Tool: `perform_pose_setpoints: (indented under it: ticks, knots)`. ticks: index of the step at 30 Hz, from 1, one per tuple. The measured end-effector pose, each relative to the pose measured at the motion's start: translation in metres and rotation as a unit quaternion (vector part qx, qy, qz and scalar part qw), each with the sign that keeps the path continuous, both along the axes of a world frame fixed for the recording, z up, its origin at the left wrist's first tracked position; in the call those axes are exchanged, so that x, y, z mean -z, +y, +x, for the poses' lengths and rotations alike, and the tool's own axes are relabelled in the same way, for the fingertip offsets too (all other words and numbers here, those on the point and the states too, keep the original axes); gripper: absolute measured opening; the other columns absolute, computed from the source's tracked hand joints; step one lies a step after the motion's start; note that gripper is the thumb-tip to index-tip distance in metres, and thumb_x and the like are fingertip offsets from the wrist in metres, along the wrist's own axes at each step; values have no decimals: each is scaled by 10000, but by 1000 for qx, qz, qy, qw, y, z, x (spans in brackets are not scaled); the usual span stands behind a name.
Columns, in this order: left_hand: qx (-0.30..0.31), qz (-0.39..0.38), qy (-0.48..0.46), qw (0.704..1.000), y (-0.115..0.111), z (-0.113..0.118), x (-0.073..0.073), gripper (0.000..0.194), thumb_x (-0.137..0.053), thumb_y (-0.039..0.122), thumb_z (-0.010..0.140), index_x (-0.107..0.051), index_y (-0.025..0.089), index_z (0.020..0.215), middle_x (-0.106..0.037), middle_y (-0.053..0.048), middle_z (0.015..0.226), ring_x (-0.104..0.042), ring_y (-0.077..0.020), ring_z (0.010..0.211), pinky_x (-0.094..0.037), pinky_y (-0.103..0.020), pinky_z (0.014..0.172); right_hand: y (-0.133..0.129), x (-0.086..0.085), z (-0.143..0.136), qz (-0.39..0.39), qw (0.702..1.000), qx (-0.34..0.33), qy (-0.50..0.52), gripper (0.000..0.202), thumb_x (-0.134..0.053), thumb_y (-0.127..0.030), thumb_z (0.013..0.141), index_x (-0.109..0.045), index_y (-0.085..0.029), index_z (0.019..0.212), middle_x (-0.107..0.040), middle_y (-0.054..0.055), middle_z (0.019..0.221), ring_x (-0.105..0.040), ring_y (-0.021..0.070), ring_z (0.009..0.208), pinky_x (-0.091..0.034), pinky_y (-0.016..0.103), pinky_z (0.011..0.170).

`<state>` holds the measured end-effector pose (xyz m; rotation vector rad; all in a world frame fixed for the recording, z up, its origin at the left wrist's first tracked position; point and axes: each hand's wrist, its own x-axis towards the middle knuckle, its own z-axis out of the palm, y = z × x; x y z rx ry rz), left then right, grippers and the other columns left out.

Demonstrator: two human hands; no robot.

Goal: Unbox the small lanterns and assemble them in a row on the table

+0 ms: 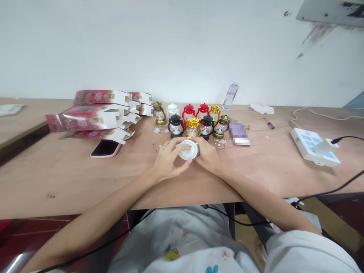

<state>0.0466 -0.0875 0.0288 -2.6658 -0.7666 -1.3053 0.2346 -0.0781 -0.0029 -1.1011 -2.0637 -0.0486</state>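
A round white lantern part [188, 150] is held between my two hands over the table, its circular opening facing up. My left hand [170, 158] grips its left side, with the thumb and a finger curled round the rim. At its right side, the fingers of my right hand [207, 154] press against it. Just beyond stand several small lanterns: a gold one [193, 128], a black one [175, 127], a red one [189, 113], a white one [172, 110] and a bronze one [159, 113]. Small metal pieces [220, 143] lie beside them.
Flattened red and white boxes [91, 118] are piled at the left, with a phone [105, 148] in front. A bottle [230, 95] stands near the wall. At the right are a blurred purple item [239, 132], a crumpled tissue [262, 109] and a white power strip [313, 146] with cables.
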Motion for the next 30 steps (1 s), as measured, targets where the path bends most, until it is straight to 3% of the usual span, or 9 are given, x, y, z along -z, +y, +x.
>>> perform_pose_setpoints:
  ticks: [4, 9, 14, 25, 30]
  knots:
    - [-26, 34, -6, 999, 5, -2, -1, 134, -518, 199, 894, -615, 199, 986, -652, -82, 1101, -609, -171, 1015, -467, -316, 866, 2, -2, 2, 29, 999, 8, -18, 328, -556, -257, 833, -506, -176, 1147, -649, 122, 1086, -628, 242, 1009, -527, 351, 810]
    - [-35, 90, -15, 995, 11, -2, 0, 59, -610, 225, 860, -636, 209, 911, -708, -46, 1014, -652, -154, 937, -457, -324, 866, 7, -2, 6, 71, 994, 17, -80, 322, -525, -229, 855, -525, -138, 1164, -641, 153, 1125, -617, 255, 1014, -524, 358, 817]
    - [-40, 53, -20, 998, 14, -4, -1, 113, -638, 287, 847, -600, 183, 821, -735, -39, 951, -678, -169, 939, -431, -361, 899, 11, -4, 9, 114, 983, 42, -136, 284, -511, -183, 865, -563, -120, 1137, -657, 158, 1112, -624, 251, 974, -524, 349, 801]
    - [-25, 60, 16, 998, 20, -10, -1, 125, -584, 298, 884, -692, 249, 847, -737, -14, 1003, -659, -178, 1023, -397, -389, 940, 8, -6, 6, 59, 989, 27, -129, 310, -484, -151, 849, -556, -142, 1150, -624, 150, 1149, -591, 252, 1000, -499, 362, 820]
    - [-15, 11, 19, 1000, 22, -13, -5, 135, -579, 322, 884, -687, 260, 832, -747, 1, 952, -661, -191, 1012, -352, -427, 984, 8, -5, 6, 47, 988, 27, -143, 303, -457, -155, 860, -556, -174, 1146, -628, 124, 1149, -582, 249, 1002, -484, 360, 808]
